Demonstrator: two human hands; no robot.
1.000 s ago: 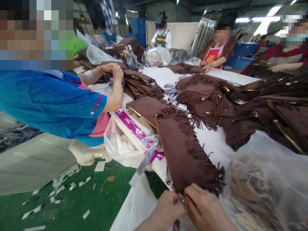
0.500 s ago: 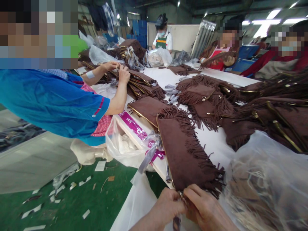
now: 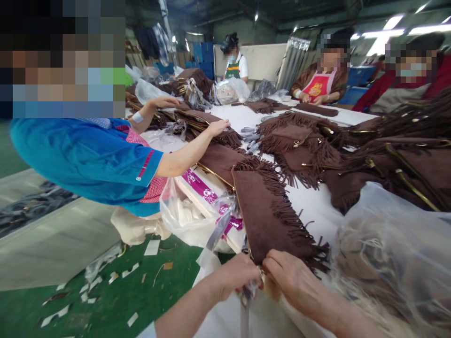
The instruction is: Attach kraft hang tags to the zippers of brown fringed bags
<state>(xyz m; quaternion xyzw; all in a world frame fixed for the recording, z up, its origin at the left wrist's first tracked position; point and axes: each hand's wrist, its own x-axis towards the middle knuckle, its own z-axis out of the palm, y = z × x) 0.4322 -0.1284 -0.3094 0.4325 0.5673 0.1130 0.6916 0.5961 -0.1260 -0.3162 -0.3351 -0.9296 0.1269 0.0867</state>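
Observation:
A brown suede bag with fringe (image 3: 268, 216) lies on the white table (image 3: 317, 206) in front of me, its near corner at the table's edge. My left hand (image 3: 236, 277) and my right hand (image 3: 285, 277) are both closed and pinched together at that near corner, around a small metal fitting and a strip of clear plastic that hangs below. What exactly sits between the fingers is hidden.
More fringed brown bags (image 3: 303, 141) are piled across the table. A clear plastic bag (image 3: 394, 249) bulges at my right. A co-worker in a blue shirt (image 3: 88, 159) leans over the table on the left, arm stretched out. Three other people work at the far side. Paper scraps litter the green floor (image 3: 105, 286).
My hands have lifted slightly at the bag's corner, and the view tilted down. The co-worker in blue has stretched an arm out over the bags to the right.

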